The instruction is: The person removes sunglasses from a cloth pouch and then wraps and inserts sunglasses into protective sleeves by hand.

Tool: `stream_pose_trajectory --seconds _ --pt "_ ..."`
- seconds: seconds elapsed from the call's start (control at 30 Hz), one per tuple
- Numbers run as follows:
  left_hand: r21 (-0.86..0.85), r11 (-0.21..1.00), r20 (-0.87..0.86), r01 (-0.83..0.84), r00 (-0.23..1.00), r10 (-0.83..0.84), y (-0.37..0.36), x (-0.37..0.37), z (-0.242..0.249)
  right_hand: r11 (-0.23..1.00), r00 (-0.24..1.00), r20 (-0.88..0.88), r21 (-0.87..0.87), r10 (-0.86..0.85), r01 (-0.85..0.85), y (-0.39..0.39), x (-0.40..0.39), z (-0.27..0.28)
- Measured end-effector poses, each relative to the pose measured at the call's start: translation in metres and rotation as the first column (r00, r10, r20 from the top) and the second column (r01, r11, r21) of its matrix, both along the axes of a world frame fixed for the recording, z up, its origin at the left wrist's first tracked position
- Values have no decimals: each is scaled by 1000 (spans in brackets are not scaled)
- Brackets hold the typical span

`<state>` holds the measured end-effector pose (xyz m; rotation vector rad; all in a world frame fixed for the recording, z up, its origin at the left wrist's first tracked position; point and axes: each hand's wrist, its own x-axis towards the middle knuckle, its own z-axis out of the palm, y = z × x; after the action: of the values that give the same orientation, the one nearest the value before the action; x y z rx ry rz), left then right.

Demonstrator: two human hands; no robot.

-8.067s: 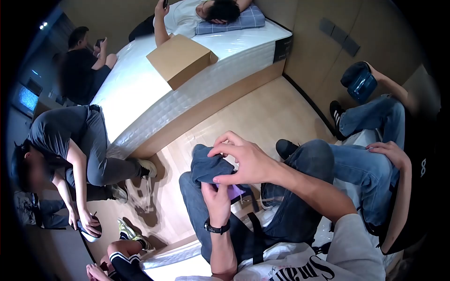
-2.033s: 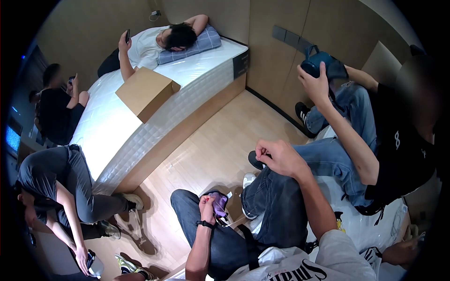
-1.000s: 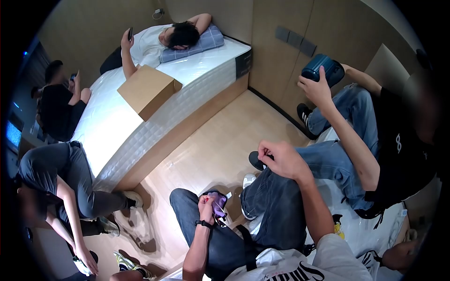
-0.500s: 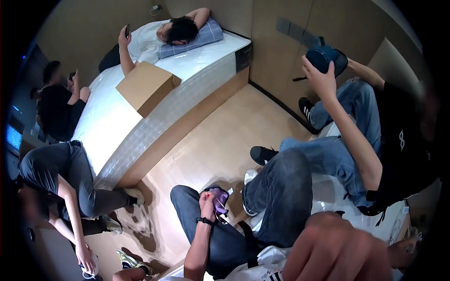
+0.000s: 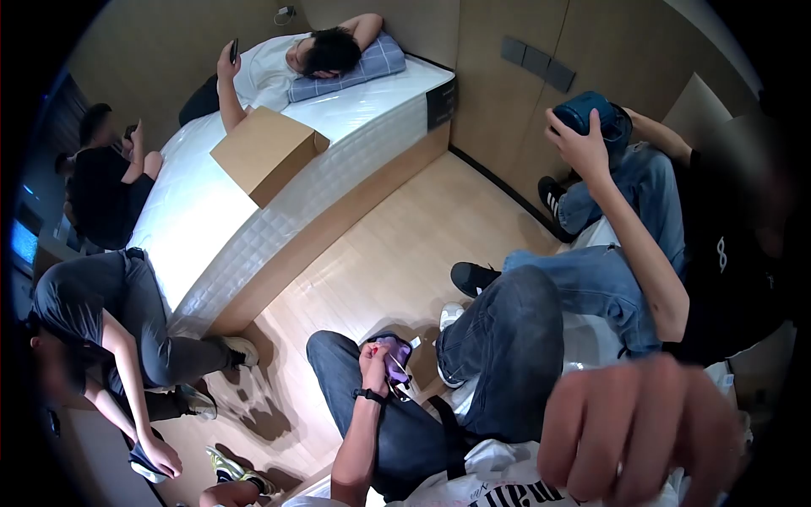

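Note:
My left hand (image 5: pixel 374 365), a dark band on its wrist, is closed at my knee on a small purple cloth item (image 5: pixel 395 362) with a dark edge. A bit of red shows at the fingertips, and a thin pale strip hangs beside the item. Close to the camera at lower right is my right hand (image 5: pixel 635 429), its fingers curled in and its back towards me. What it holds, if anything, is hidden. Below the hands lie my dark jeans (image 5: pixel 507 355) and a white printed cloth (image 5: pixel 498 482).
On my right a seated person holds a dark blue cap-like item (image 5: pixel 583 114). A cardboard box (image 5: pixel 262 156) sits on the plastic-wrapped mattress (image 5: pixel 198 228), where another person lies holding a phone (image 5: pixel 234 51). At lower left a person bends over a dark and white item (image 5: pixel 150 463).
My right hand has shifted right and slightly up. My left hand stays with the purple item. The person on the right has lowered and turned the blue item; the person at lower left has moved theirs.

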<state>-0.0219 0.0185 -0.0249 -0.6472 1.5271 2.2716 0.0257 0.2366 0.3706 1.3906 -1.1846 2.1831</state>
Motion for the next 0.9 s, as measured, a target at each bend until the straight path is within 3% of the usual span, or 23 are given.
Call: stream_pose_trajectory --seconds 0.1,0.17,0.2,0.27,0.4,0.43,0.5,0.53,0.6,0.77,0.9 --pt "-34 999 37 0 999 1 2 -2 4 987 961 247 -61 -128 147 13 -24 -30" --pt "12 1000 58 18 998 -19 6 -2 24 947 788 534 86 -307 310 33 -58 -58" --pt "-9 1000 20 21 1000 -21 0 0 7 921 733 592 43 -336 387 40 -82 -63" --pt "-12 1000 0 10 1000 -10 -2 -1 -8 801 630 496 404 -598 442 68 -128 -102" --pt "9 1000 18 6 1000 -6 1 -1 6 594 489 474 796 -733 119 85 -180 -174" --pt "8 1000 4 16 1000 -16 1 0 9 595 488 475 795 -732 118 89 -186 -193" --pt "50 999 24 11 1000 -13 3 -1 17 326 615 232 944 -754 44 98 -190 -222" --pt "30 999 37 -11 999 9 4 -2 20 322 612 226 945 -758 49 96 -187 -217" --pt "58 998 28 -18 999 17 7 -3 22 337 627 360 928 -690 -163 88 -181 -210" --pt "-25 998 -3 55 998 -55 2 -1 5 352 667 368 921 -647 -167 84 -177 -210" --pt "37 998 49 -51 998 49 3 -4 6 324 669 353 930 -654 -174 83 -177 -206"
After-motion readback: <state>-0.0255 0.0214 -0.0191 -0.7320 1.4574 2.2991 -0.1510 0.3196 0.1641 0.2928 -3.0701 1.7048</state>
